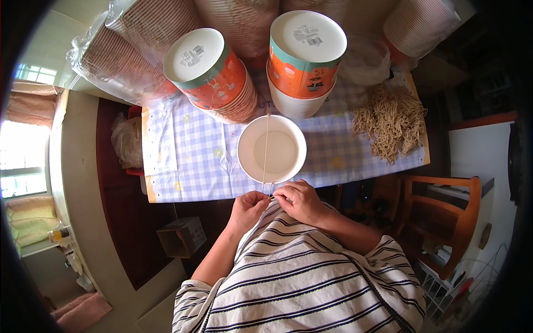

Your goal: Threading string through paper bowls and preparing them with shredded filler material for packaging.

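Note:
A white paper bowl [272, 150] stands upright on the checked cloth [189, 161] near the table's front edge. A thin tan rubber band [266, 147] is stretched straight across the bowl's mouth, from its far rim to its near rim. My left hand [248, 209] and my right hand [300, 201] meet just below the bowl's near rim. Both pinch the near end of the band between fingertips.
Two stacks of orange patterned paper bowls [214, 75] [304, 55] lie bottom-up behind the bowl. Bagged stacks of cups [119, 53] fill the back. A heap of tan rubber bands [391, 119] lies at the right. A wooden chair [449, 222] stands right of me, a small box [182, 236] on the floor.

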The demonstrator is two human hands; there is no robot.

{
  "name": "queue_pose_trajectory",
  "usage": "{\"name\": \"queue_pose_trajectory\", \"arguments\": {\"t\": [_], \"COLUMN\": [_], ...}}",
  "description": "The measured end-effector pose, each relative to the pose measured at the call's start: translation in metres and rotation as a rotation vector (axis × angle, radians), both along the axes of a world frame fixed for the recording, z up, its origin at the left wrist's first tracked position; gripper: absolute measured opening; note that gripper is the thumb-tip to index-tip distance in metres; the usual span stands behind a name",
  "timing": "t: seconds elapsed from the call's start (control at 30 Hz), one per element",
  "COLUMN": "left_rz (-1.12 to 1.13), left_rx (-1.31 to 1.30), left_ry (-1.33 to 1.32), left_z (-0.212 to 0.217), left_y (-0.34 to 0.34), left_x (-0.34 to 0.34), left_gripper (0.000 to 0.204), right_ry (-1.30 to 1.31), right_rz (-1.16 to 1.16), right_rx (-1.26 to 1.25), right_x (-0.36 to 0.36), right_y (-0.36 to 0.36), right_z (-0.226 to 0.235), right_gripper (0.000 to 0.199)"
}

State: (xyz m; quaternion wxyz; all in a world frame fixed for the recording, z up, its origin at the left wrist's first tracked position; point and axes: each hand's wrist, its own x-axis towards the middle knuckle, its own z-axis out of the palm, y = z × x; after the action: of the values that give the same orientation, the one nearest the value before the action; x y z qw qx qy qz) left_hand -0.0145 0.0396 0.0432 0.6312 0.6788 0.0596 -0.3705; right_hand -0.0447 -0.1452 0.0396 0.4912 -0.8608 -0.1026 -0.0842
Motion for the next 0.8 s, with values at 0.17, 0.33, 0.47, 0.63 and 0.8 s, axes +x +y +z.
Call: {"name": "queue_pose_trajectory", "arguments": {"t": [0.17,0.33,0.47,0.63,0.8], "left_rz": [-0.022,-0.048,-0.097,-0.134,-0.11], "left_rx": [0.048,0.093,0.168,0.211,0.194], "left_ry": [-0.053,-0.102,-0.153,-0.179,-0.166], "left_z": [-0.002,0.003,0.014,0.019,0.021], "left_y": [0.0,-0.002,-0.005,-0.006,-0.007], "left_x": [-0.001,-0.001,-0.001,-0.003,-0.005], "left_gripper": [0.013,0.013,0.014,0.016,0.016], "right_ry": [0.01,-0.011,-0.012,0.014,0.019], "right_rz": [-0.006,-0.028,-0.041,-0.048,-0.048], "right_rx": [-0.028,-0.053,-0.063,-0.083,-0.059], "right_x": [-0.001,0.0,0.001,0.0,0.001], "right_y": [-0.001,-0.001,0.0,0.0,-0.001], "right_z": [-0.002,-0.002,-0.002,0.0,0.0], "right_gripper": [0.01,0.01,0.009,0.008,0.008]}}
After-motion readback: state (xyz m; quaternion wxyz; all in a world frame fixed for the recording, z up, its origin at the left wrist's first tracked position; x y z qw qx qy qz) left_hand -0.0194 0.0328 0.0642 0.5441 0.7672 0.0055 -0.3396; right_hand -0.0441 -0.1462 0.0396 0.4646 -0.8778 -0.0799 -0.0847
